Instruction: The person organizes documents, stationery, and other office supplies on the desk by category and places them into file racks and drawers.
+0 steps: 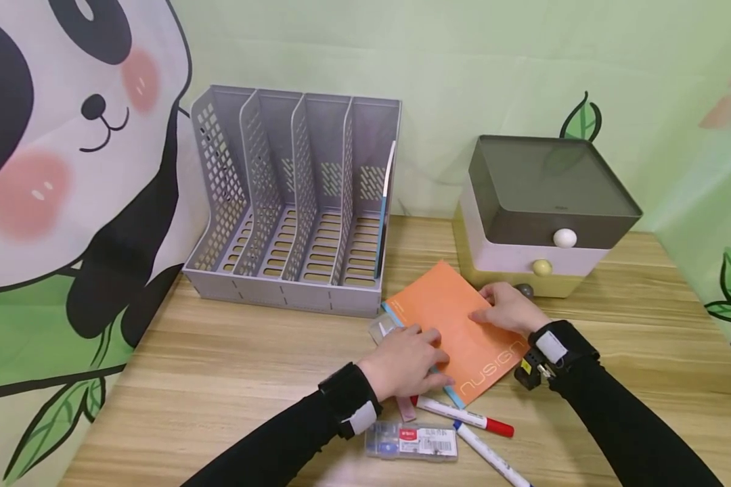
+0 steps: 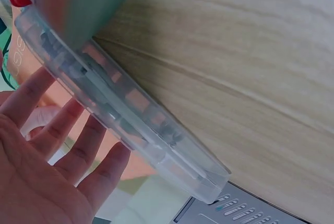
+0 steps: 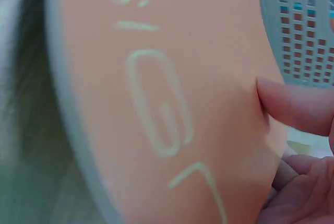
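Orange rectangular paper notebook [image 1: 447, 308] seems light, bendy, best edge-held; right hand [image 1: 510, 310] pinches its side toward the table's [image 1: 237, 385] back-right corner, left hand [image 1: 404, 362] loosely spread.

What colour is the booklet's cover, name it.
The cover is orange, clearest in the head view.

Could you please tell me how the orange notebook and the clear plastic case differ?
The orange notebook is opaque, while the clear plastic case is see-through. The orange notebook is clearly larger than the clear plastic case. The right hand pinches the orange notebook, while the clear plastic case lies unheld on the table. Both are rectangular and carry printing.
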`<control>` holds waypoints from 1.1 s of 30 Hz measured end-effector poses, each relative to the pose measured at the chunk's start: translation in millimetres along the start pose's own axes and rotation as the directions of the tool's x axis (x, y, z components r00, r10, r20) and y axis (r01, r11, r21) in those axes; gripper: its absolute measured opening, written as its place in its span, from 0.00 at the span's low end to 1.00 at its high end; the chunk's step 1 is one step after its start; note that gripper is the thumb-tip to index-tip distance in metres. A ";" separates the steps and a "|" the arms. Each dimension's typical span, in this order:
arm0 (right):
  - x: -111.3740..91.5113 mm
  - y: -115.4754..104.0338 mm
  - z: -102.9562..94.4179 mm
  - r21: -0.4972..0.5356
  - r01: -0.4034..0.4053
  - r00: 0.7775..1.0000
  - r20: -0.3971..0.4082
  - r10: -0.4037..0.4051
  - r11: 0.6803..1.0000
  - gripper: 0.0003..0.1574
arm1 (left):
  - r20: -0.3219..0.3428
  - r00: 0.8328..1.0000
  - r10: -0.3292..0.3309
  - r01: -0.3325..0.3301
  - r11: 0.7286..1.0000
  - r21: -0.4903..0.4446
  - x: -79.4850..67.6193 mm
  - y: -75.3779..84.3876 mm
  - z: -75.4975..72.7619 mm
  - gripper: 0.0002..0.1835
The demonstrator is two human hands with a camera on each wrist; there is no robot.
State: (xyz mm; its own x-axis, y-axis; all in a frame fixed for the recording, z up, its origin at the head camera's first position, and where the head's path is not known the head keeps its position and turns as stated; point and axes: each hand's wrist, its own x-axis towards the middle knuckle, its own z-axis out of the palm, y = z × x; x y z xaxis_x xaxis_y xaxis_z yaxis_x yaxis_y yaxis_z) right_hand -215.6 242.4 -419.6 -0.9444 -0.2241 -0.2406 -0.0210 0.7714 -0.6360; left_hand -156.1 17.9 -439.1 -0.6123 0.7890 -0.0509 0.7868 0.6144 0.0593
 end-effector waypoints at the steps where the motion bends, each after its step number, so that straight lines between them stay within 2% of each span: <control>1: -0.4 -1.1 -1.7 0.004 0.019 1.000 -0.005 -0.019 1.000 0.16 | 0.000 1.000 -0.004 0.004 1.000 -0.002 0.4 -0.5 -0.5 0.25; 5: -2.7 -8.0 -8.2 -0.012 0.102 0.993 -0.057 -0.102 0.995 0.13 | -0.007 1.000 -0.021 0.021 0.999 -0.028 1.8 -3.1 -3.4 0.25; 8: -4.7 -16.6 -11.2 -0.054 0.167 0.975 -0.140 -0.173 0.984 0.12 | -0.033 0.999 -0.036 0.035 0.999 -0.040 3.5 -6.4 -4.2 0.25; 14: -11.9 -36.6 -12.9 -0.109 0.245 0.905 -0.330 -0.268 0.963 0.09 | -0.152 0.983 -0.104 0.089 0.991 -0.102 4.8 -15.8 -6.5 0.23; 18: -15.0 -44.5 -12.8 -0.124 0.255 0.861 -0.422 -0.283 0.959 0.11 | -0.229 0.952 -0.202 0.154 0.965 -0.212 4.7 -21.7 -12.9 0.20; 22: -19.3 -48.8 -12.7 -0.113 0.252 0.823 -0.498 -0.274 0.961 0.11 | -0.304 0.893 -0.331 0.210 0.905 -0.371 5.1 -26.3 -22.1 0.17; 27: -25.7 -52.0 -12.3 -0.065 0.237 0.760 -0.609 -0.227 0.969 0.12 | -0.337 0.818 -0.465 0.195 0.778 -0.598 5.5 -31.0 -34.3 0.16; 30: -26.3 -53.5 -12.6 -0.004 0.267 0.715 -0.669 -0.201 0.964 0.12 | -0.331 0.785 -0.523 0.168 0.695 -0.700 5.7 -34.6 -40.4 0.20; 32: -25.3 -54.1 -12.8 0.068 0.301 0.700 -0.693 -0.173 0.951 0.13 | -0.326 0.767 -0.552 0.157 0.654 -0.740 5.3 -37.5 -43.9 0.25; 33: -24.7 -54.2 -12.9 0.115 0.319 0.700 -0.698 -0.152 0.941 0.13 | -0.320 0.761 -0.564 0.154 0.636 -0.756 5.1 -39.0 -45.3 0.27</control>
State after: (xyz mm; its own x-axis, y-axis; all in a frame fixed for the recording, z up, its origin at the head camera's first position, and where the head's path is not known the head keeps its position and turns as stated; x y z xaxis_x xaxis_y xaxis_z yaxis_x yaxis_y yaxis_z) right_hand -195.3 213.9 -369.7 -0.8868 0.1414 0.4400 -0.2832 0.5861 -0.7591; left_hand -193.4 -1.8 -396.5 -0.9349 0.2555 0.2463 0.3472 0.5147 0.7839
